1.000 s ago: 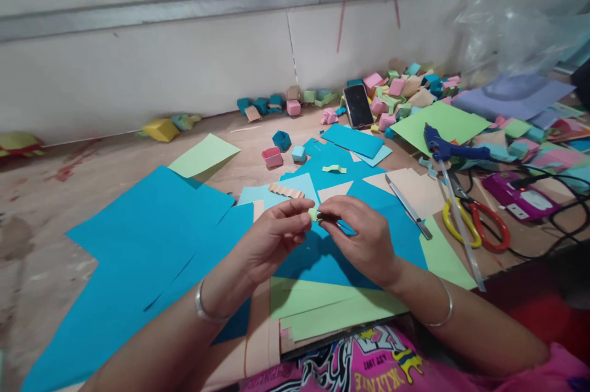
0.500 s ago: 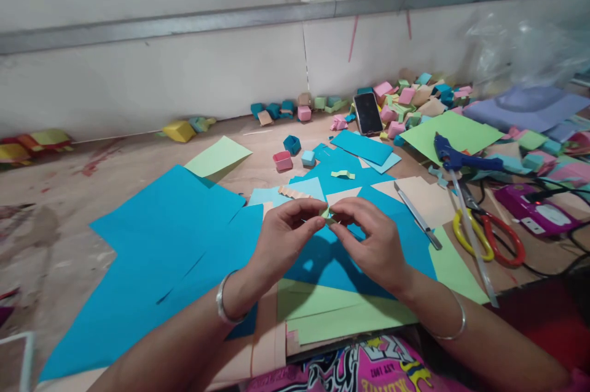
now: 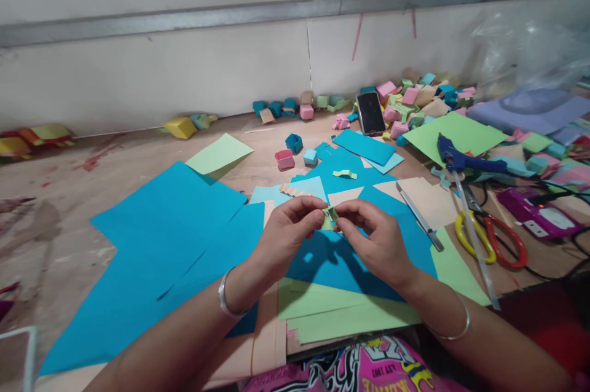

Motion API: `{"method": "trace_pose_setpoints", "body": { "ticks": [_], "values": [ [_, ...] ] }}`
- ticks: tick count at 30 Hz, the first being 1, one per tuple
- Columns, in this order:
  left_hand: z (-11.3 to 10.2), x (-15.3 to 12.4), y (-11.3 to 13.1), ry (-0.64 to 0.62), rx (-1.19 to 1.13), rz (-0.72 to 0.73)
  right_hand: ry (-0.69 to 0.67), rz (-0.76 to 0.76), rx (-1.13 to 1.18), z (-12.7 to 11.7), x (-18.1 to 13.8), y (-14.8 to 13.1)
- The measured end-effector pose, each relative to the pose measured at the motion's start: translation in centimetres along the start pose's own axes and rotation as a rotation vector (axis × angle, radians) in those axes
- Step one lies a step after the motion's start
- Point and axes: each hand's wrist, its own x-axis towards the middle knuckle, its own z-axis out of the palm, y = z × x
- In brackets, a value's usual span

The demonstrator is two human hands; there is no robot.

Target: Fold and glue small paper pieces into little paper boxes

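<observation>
A small folded light green paper piece (image 3: 329, 218) is pinched between my two hands above the blue paper (image 3: 318, 257). My left hand (image 3: 292, 226) grips its left side with thumb and forefinger. On the right edge, the thumb and fingers of my right hand (image 3: 375, 235) are closed. Fingertips cover part of the piece. Just beyond my hands lie a pleated peach paper strip (image 3: 295, 191) and a creased green strip (image 3: 345, 174). Farther back sit an open pink paper box (image 3: 284, 159), a dark blue paper box (image 3: 294, 143) and a light blue paper cube (image 3: 310, 156).
A craft knife (image 3: 419, 215) lies right of my hands, then scissors (image 3: 491, 238) and a blue glue gun (image 3: 465, 155) with a long glue stick. A phone (image 3: 371, 112) leans on heaped paper boxes by the wall. Large blue sheets (image 3: 170, 257) spread left. A purple power strip (image 3: 539, 214) trails cables.
The green paper piece has been turned between my fingers, so more of its folded, hollow shape shows. My hands stay in nearly the same place, and the view has shifted slightly.
</observation>
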Motion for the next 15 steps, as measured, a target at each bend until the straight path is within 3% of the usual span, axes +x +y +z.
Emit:
{"method": "trace_pose_setpoints", "body": {
  "ticks": [11,15],
  "values": [
    [0.0,0.1,0.1,-0.072,-0.11,-0.09,0.026,-0.07,-0.059,-0.08,-0.01,0.08],
    [0.05,0.1,-0.06,-0.098,-0.16,-0.106,0.079,-0.057,0.015,-0.15,0.05,0.04]
  ]
}}
